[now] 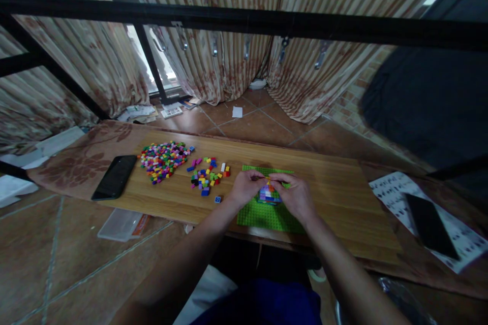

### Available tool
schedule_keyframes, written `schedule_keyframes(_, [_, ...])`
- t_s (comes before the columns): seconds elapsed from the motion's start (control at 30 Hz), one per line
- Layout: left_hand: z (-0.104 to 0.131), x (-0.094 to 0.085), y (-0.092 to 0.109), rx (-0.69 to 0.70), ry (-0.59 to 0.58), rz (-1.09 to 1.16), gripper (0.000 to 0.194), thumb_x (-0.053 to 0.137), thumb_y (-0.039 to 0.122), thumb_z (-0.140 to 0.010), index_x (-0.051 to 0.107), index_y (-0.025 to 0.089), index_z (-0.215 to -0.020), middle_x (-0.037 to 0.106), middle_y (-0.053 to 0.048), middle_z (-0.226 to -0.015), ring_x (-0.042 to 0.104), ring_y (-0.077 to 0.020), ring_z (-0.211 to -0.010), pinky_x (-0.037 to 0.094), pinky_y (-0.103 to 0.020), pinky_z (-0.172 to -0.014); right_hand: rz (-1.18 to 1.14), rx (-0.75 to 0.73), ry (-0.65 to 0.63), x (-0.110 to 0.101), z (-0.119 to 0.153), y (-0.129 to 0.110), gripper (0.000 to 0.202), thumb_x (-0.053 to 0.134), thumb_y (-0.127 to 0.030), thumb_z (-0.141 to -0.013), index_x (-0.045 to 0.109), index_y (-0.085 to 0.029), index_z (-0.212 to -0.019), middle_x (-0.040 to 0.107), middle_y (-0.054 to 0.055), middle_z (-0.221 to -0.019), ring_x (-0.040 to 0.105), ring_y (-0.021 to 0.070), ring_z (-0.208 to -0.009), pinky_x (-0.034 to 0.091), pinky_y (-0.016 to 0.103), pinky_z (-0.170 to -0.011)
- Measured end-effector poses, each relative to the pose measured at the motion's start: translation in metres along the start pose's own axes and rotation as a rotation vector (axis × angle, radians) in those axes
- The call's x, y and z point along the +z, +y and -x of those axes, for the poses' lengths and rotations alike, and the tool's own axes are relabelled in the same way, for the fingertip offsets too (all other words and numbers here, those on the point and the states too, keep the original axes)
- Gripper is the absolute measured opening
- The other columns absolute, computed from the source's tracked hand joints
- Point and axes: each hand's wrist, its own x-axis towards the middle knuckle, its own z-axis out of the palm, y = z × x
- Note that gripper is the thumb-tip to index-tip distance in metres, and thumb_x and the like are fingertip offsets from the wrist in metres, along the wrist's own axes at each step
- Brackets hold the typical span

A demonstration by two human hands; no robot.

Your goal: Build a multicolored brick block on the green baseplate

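Two hands meet over a small toy-brick build on a green studded baseplate (pixel 253 217).
The left hand (pixel 246 186) and right hand (pixel 296 196) bring bent fingers together around a tiny yellow piece (pixel 268 182); which one pinches it, I cannot tell. Directly beneath them sits the brick build (pixel 269 196), lavender and blue low down, white and orange-red higher, its top and sides partly hidden by fingers. Left of the left hand, loose bricks (pixel 208 177) scatter on the wooden tabletop (pixel 339 203); farther left, a denser multicoloured heap (pixel 163 160) blurs together.
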Motion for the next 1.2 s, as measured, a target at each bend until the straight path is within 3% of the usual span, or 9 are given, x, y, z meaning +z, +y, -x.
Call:
schedule_keyframes(0.53, [0.000, 0.003, 0.000, -0.001, 0.014, -0.002, 0.006, 0.069, 0.016, -0.066, 0.069, 0.014, -0.072, 0.062, 0.002, -0.060, 0.052, -0.0093, -0.055, 0.040, -0.021, -0.054, -0.125, 0.039, 0.015, 0.006, -0.001, 0.008, 0.023, 0.061, -0.029, -0.079, 0.073, -0.021, -0.097, 0.074, 0.006, -0.088, 0.066, 0.0192, -0.081, 0.051, 0.037, -0.082])
schedule_keyframes(0.73, [-0.002, 0.005, -0.002, -0.013, 0.044, -0.011, 0.006, 0.069, 0.017, -0.065, 0.068, 0.015, -0.071, 0.062, 0.002, -0.060, 0.052, -0.0099, -0.056, 0.041, -0.022, -0.055, 0.022, 0.030, 0.144, 0.010, -0.003, 0.015, 0.033, 0.064, -0.035, -0.074, 0.071, -0.020, -0.103, 0.071, 0.009, -0.102, 0.061, 0.0242, -0.099, 0.045, 0.042, -0.091])
schedule_keyframes(0.83, [-0.003, 0.006, -0.005, -0.013, 0.067, -0.008, 0.008, 0.070, 0.018, -0.063, 0.069, 0.015, -0.071, 0.063, 0.001, -0.061, 0.053, -0.0103, -0.056, 0.041, -0.022, -0.055, -0.055, 0.112, 0.126, 0.016, -0.002, 0.019, 0.037, 0.064, -0.036, -0.072, 0.070, -0.018, -0.104, 0.070, 0.011, -0.107, 0.062, 0.0248, -0.101, 0.045, 0.042, -0.091])
schedule_keyframes(0.97, [-0.004, 0.007, -0.004, -0.028, 0.098, -0.019, 0.008, 0.070, 0.015, -0.062, 0.069, 0.014, -0.070, 0.063, 0.001, -0.061, 0.054, -0.0105, -0.057, 0.040, -0.021, -0.054, -0.217, 0.277, 0.100, 0.023, -0.002, 0.020, 0.034, 0.064, -0.035, -0.069, 0.072, -0.018, -0.097, 0.073, 0.009, -0.100, 0.066, 0.0231, -0.089, 0.050, 0.039, -0.084])
schedule_keyframes(1.2, [-0.008, 0.011, 0.004, -0.105, 0.109, -0.066, 0.009, 0.065, 0.006, -0.058, 0.067, 0.014, -0.062, 0.058, 0.004, -0.054, 0.049, -0.0088, -0.052, 0.037, -0.021, -0.051, -0.239, 0.300, 0.098, 0.028, -0.003, 0.015, 0.027, 0.061, -0.032, -0.066, 0.074, -0.019, -0.087, 0.074, 0.007, -0.092, 0.065, 0.0222, -0.086, 0.048, 0.038, -0.084])
